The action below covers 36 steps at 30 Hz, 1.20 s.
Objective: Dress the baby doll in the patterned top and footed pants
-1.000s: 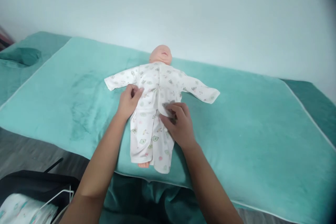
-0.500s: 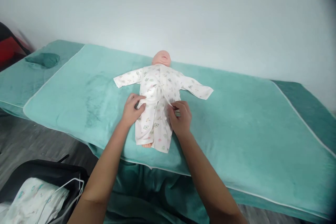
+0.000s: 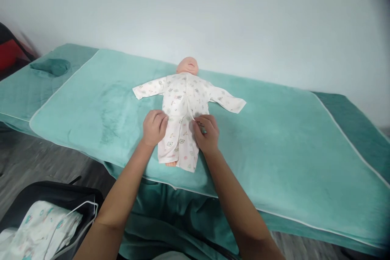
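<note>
A baby doll (image 3: 187, 65) lies on its back, its head toward the wall. It wears a white printed baby shirt (image 3: 177, 94) with both sleeves spread wide, and matching trousers (image 3: 171, 140); a bit of one foot shows below a cuff. My left hand (image 3: 154, 127) is closed at the shirt's lower edge on the left, the fingers curled together over the cloth. On the other side, my right hand (image 3: 207, 131) pinches a thin white tie (image 3: 191, 114) that runs down from the shirt front. The left fingertips are partly hidden.
A green padded bed (image 3: 274, 150) with a face hole (image 3: 50, 67) stands along the white wall. At lower left, a black chair (image 3: 61, 189) bears folded printed cloth (image 3: 45, 227) and a white cable (image 3: 81, 204). Another chair with red (image 3: 10, 55) is at far left.
My left fingers have gone from spread to closed at the shirt's edge. The shirt front lies flatter. My right hand has shifted slightly left, still pinching the tie.
</note>
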Available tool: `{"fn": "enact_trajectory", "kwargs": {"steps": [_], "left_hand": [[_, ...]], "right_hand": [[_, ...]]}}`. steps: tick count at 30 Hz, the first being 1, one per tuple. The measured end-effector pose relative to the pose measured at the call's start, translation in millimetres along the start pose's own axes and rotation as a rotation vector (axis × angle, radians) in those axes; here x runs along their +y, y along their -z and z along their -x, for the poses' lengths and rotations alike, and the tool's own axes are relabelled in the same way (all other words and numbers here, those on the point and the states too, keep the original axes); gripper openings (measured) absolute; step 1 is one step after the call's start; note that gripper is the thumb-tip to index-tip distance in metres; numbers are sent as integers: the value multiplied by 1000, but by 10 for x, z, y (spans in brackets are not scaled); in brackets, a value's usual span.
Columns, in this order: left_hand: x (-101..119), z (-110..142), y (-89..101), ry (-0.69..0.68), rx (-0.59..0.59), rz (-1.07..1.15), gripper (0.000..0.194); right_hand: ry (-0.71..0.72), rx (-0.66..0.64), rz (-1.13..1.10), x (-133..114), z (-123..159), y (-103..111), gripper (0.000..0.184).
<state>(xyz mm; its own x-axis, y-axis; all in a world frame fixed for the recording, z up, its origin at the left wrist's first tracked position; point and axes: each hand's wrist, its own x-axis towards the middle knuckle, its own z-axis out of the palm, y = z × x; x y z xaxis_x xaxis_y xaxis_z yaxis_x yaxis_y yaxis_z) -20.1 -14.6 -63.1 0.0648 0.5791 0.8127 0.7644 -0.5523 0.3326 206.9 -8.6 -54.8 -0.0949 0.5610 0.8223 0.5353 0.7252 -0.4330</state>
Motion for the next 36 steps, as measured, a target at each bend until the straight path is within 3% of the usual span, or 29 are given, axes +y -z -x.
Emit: {"fn": "enact_trajectory", "kwargs": {"steps": [8, 11, 14, 17, 19, 24, 28, 36], "left_hand": [[9, -39, 11, 433, -93, 120, 36], [-4, -37, 32, 573, -46, 189, 36], [-36, -33, 41, 675, 53, 256, 36], [-57, -37, 36, 708, 110, 292, 36], [-58, -43, 33, 706, 100, 287, 35], [-50, -54, 31, 701, 66, 277, 35], [-67, -45, 23, 696, 59, 269, 35], [-82, -36, 22, 704, 51, 250, 35]], "right_hand": [[-101, -17, -72, -20, -18, 51, 4], [-138, -33, -85, -134, 55, 139, 4], [-119, -133, -161, -422, 224, 264, 13], [-22, -325, -206, -787, 445, 367, 30], [10, -393, -107, -988, 572, 396, 34], [-59, -483, 251, -1201, 680, 326, 25], [-69, -486, 320, -1227, 610, 238, 10], [-52, -386, 164, -1456, 507, 331, 20]]}}
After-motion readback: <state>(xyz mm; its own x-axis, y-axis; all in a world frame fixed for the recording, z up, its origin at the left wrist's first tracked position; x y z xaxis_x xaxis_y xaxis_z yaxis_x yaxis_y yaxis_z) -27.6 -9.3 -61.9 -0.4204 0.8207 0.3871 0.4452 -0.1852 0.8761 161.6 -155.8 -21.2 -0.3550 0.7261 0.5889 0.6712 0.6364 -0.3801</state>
